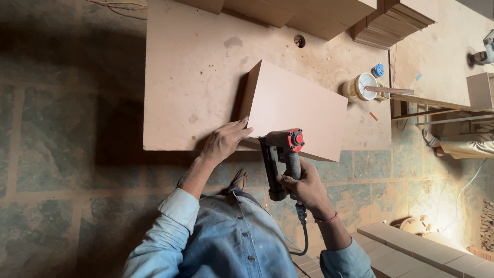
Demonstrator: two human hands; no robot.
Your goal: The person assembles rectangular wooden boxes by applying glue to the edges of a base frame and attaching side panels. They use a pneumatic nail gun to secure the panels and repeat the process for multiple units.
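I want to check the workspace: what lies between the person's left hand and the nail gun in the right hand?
In the head view, only the near edge of the brown board lies between the left hand and the nail gun held by the right hand.

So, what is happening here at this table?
A person in a denim shirt presses the left hand flat on a brown panel lying on the work table. The right hand grips a nail gun, its head at the panel's near edge. A glue pot stands further back.
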